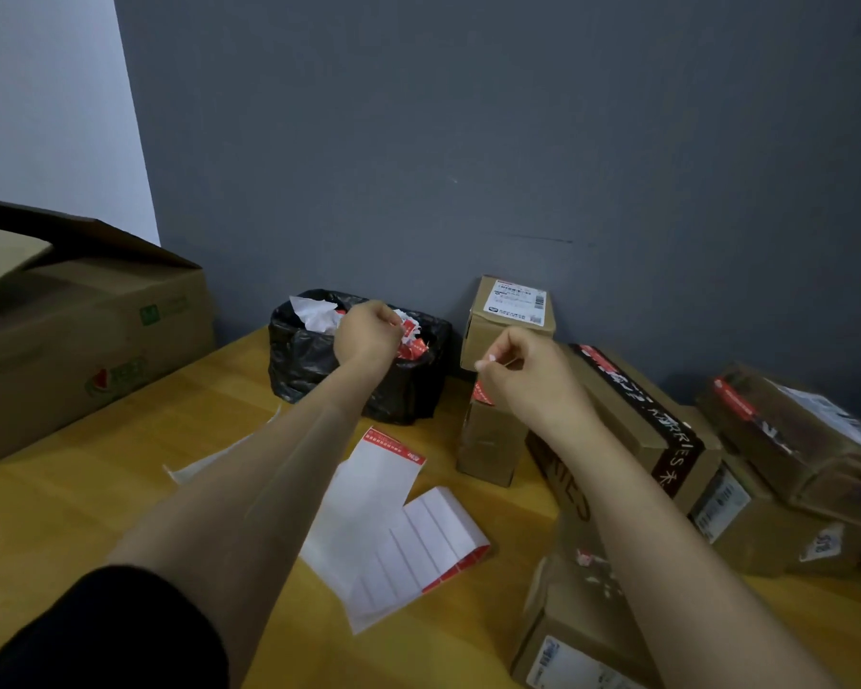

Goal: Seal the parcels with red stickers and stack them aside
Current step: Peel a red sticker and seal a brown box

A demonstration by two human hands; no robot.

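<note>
Partly, right hand (528, 375) covers a red sticker (483, 394); left hand's (369, 330) pinch unclear.

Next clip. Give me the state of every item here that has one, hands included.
bin bag: open, holding paper scraps.
left hand: fingers curled above the bin bag; grip unclear.
right hand: fingertips pinched; contents unclear.
large carton: flaps open.
sticker sheets: partly unfolded on the table.
labelled box: closed, upright.

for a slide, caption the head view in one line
Left hand over the scrap-filled bin, right hand pinching a red sticker by a small parcel.
</note>
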